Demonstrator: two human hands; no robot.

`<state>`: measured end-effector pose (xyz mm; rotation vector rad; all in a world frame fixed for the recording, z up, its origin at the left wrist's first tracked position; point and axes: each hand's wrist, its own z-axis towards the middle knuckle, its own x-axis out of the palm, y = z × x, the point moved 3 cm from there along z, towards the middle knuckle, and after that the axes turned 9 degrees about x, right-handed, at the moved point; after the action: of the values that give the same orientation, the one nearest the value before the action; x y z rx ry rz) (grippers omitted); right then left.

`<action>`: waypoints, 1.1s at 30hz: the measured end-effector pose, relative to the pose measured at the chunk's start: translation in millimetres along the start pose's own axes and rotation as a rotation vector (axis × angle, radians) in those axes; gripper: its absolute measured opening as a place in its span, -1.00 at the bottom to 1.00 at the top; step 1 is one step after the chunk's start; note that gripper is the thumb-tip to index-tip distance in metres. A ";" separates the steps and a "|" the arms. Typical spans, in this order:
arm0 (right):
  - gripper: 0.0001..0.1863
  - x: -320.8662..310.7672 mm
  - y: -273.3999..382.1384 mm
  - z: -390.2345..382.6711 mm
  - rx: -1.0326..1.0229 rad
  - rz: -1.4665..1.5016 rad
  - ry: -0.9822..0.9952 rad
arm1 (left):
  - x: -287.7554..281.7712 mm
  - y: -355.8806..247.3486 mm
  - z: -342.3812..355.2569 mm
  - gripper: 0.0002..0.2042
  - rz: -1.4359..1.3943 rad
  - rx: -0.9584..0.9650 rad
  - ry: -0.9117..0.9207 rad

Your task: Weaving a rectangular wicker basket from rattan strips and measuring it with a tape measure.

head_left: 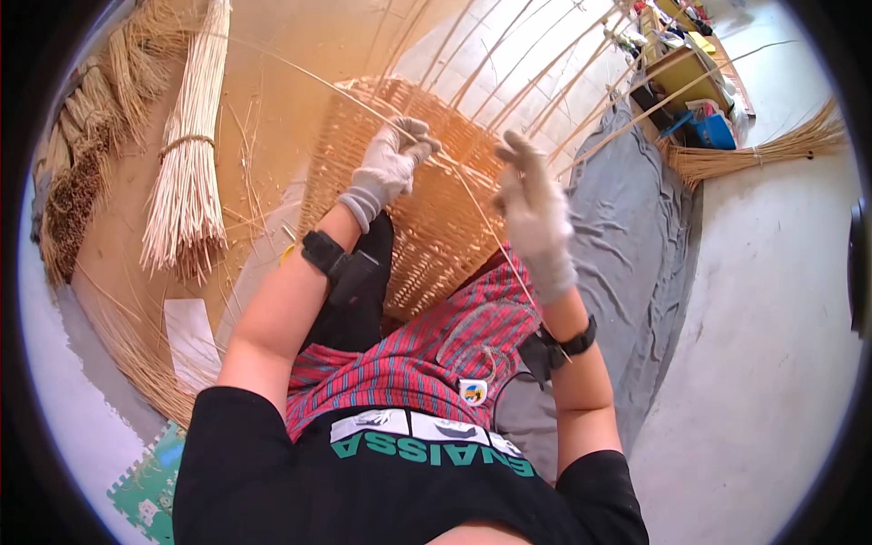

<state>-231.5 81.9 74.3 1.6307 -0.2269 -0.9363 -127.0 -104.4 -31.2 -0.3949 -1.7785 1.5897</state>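
A partly woven wicker basket [422, 218] leans against my lap, with long upright stakes [495, 64] fanning out from its far edge. My left hand [391, 159], in a pale work glove, is closed at the basket's upper part. Its fingers pinch a long thin cane strand [359, 102]. That strand passes across the weave and trails down toward my right forearm. Also gloved, my right hand [536, 213] is raised beside the basket's right side. Its fingers are stretched out and slightly blurred, and no held thing shows in them.
A tied bundle of pale canes [193, 173] lies on the left, with darker bundles [68, 209] along the wall. Grey cloth [618, 209] covers the floor to the right. Beyond it are another cane bundle [763, 159] and a blue container [713, 129].
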 end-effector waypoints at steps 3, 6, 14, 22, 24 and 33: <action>-0.42 46.4 -31.5 38.5 0.394 0.067 0.126 | 2.1 0.7 3.6 -0.76 0.112 -0.061 0.039; -0.44 61.2 -46.9 53.5 0.563 0.000 0.146 | 8.5 -10.2 13.6 -0.77 0.363 0.062 0.159; -0.52 90.9 -64.7 54.7 0.281 -0.217 -0.260 | 66.6 -45.0 60.8 -0.43 1.481 0.332 0.451; -0.28 81.4 -50.8 48.2 0.292 -0.452 -0.310 | 79.4 -34.7 71.4 -0.44 1.088 0.150 0.741; -0.25 78.1 -38.2 46.3 0.270 -0.531 -0.242 | 66.1 -16.3 73.4 -0.54 0.916 0.086 0.660; -0.02 36.9 29.7 65.7 0.165 -0.561 -0.355 | 47.3 -0.9 63.9 -0.75 0.414 -0.162 0.438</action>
<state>-241.7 2.2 84.7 1.7025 -0.0855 -1.6771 -203.2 -121.2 -15.7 -1.1565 -1.5462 1.4774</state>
